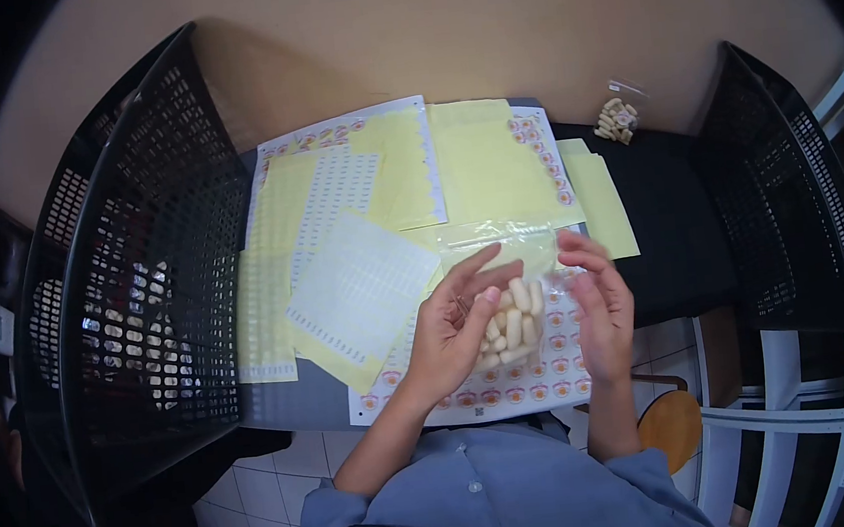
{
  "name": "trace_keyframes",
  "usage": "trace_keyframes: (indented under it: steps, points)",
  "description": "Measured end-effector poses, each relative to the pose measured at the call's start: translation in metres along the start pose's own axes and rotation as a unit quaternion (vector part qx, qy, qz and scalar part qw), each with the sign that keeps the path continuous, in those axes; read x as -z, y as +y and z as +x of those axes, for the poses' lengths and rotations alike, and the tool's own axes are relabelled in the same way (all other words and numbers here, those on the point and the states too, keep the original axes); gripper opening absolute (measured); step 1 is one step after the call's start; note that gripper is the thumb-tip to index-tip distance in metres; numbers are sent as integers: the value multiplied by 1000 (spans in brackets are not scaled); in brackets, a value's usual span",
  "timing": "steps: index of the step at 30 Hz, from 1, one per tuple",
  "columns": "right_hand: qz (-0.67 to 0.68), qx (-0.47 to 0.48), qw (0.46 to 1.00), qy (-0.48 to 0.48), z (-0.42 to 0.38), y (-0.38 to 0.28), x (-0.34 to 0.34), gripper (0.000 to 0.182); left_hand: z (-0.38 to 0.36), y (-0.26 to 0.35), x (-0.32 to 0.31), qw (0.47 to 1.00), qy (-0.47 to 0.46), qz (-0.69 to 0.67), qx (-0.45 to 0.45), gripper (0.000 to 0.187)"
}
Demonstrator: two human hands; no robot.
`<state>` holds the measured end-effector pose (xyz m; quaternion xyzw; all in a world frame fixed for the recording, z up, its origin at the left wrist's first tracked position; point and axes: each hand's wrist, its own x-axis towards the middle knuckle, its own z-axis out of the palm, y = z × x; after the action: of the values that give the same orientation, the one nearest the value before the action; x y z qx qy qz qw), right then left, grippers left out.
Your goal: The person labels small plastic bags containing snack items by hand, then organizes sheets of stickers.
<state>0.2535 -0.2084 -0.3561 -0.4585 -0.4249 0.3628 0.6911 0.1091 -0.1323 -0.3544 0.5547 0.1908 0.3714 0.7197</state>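
Note:
A clear zip bag of pale capsules [515, 326] lies over the label sheets in front of me, its see-through top part spread toward the wall. My left hand [453, 326] grips its left side, with the thumb on top and the fingers partly behind the plastic. At the right edge of the bag is my right hand [603, 323], its fingers curved and apart, the thumb beside the capsules. Beneath both hands lies a white sheet of round orange-and-pink stickers [479, 399].
Yellow backing sheets [488, 157] and a white label sheet [364, 284] cover the table. Black perforated baskets stand at left [145, 258] and right [786, 181]. Another capsule bag [616, 120] rests at the back right. A round wooden stool [671, 430] is below.

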Motion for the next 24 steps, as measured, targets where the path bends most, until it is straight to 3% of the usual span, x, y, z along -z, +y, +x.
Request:
trace_keyframes:
  steps: [2, 3, 4, 7, 12, 21, 24]
  points:
    - [-230, 145, 946, 177, 2, 2, -2, 11, 5, -6, -14, 1000, 9, 0, 6, 37]
    - [-277, 193, 916, 218, 4, -4, -7, 7, 8, -12, -20, 1000, 15, 6, -18, 37]
    - [-277, 193, 915, 220, 5, -6, -10, 7, 10, -17, -26, 999, 22, 11, -40, 37]
    - [-358, 396, 822, 199, 12, -11, -15, 13, 14, -24, -39, 997, 12, 34, -73, 37]
    - [-342, 434, 815, 177, 20, -4, -18, 14, 17, -28, -55, 987, 6, 51, -151, 38]
    - [-346, 433, 823, 123, 22, -5, -26, 21, 15, -20, -42, 969, -10, 142, -202, 38]
    - [-346, 429, 827, 107, 22, -3, -32, 23, 11, -17, -38, 979, -6, 108, -174, 38]
